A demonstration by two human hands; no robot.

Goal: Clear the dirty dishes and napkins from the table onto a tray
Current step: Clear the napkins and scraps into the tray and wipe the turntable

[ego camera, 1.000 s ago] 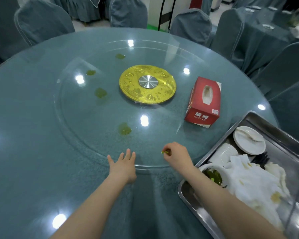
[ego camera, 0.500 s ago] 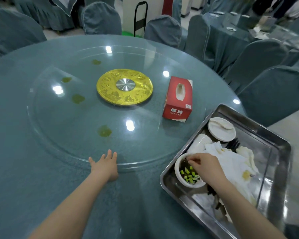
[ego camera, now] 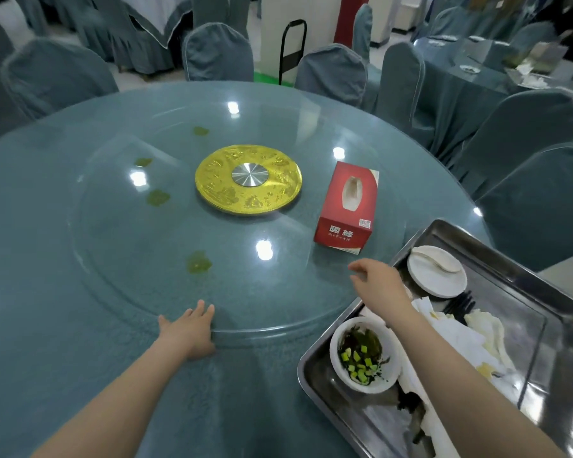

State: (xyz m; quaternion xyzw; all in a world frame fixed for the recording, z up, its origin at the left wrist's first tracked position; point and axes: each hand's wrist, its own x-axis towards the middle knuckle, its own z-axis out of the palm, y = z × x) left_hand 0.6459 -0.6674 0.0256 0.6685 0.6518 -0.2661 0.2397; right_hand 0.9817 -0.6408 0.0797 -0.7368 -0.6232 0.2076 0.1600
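Tissue box (ego camera: 346, 206) on turntable (ego camera: 146, 259), right of centre hub (ego camera: 248, 180). Tray (ego camera: 497, 246) at table's (ego camera: 30, 325) right edge w/ bowl (ego camera: 364, 355) nearest, plate (ego camera: 437, 271) behind, napkins (ego camera: 460, 338) between, prob. forks (ego camera: 460, 304) beside them.

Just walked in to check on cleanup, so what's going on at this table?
A person is clearing it. The metal tray at the table's edge holds a bowl of green scraps, a plate and crumpled napkins. The left hand rests flat on the glass turntable; the right hand hangs empty near the tissue box. Green spills remain.
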